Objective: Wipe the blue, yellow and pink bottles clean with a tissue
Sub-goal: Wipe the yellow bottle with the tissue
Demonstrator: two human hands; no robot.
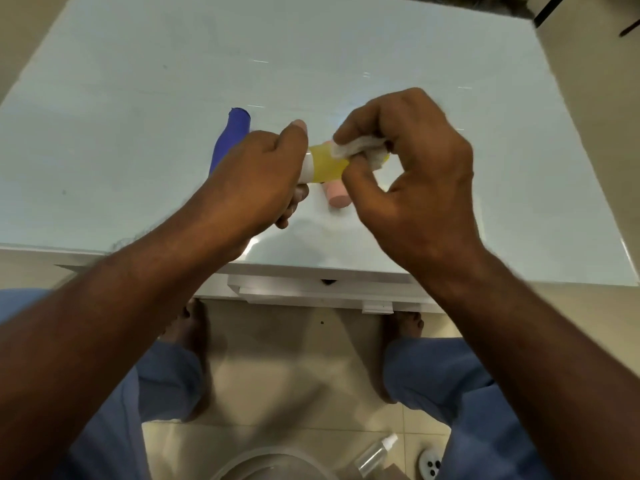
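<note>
The yellow bottle (327,164), translucent with a white cap end, was held above the pale table (138,98). There were three bottles: yellow, one blue bottle (230,138) and one pink bottle (337,195), both lying on the table. The left hand (256,178) gripped its cap end; the right hand (408,174) pinched one white tissue (360,150) against it.

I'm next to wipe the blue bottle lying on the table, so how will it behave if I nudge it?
The blue bottle lies on its side on the smooth, glossy table, so it probably rolls or slides easily. It looks round and narrows toward one end, so it may roll in a curve. It seems small, likely light.
</note>
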